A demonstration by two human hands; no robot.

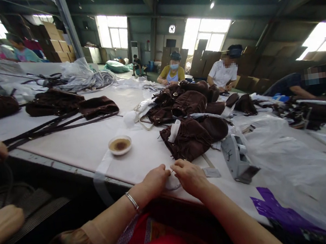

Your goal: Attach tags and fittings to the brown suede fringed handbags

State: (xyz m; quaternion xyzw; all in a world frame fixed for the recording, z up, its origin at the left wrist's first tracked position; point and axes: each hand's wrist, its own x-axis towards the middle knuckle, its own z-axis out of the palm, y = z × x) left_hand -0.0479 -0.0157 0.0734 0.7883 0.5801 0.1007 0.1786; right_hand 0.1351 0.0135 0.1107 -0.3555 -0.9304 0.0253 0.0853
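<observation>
- Table (146, 156) spreads ahead of my hands, its near edge close below them.
- Plastic sheeting (278, 155) lies crumpled to my right hand's right; a dragging forearm could pull it along.
- Brown bags (189, 102) are heaped beyond my hands, the nearest bag (191, 138) just past my right knuckles; a knock might shift it onto my fingers.
- Metal holder (235, 158) stands right of my right hand, where an outward swing could bump it.
- My right hand (192, 178) is pinching; my left hand (158, 180) has its fingers drawn together, though I can't tell whether they grip.
- Dish (121, 153) of brownish liquid sits ahead-left of my left hand; a careless reach could spill it.
- White round piece (174, 182) lies under my fingertips, likely to fall if nudged edgeward.
- Thin strand (172, 171), between my right fingertips, might slip if I loosen them.
</observation>
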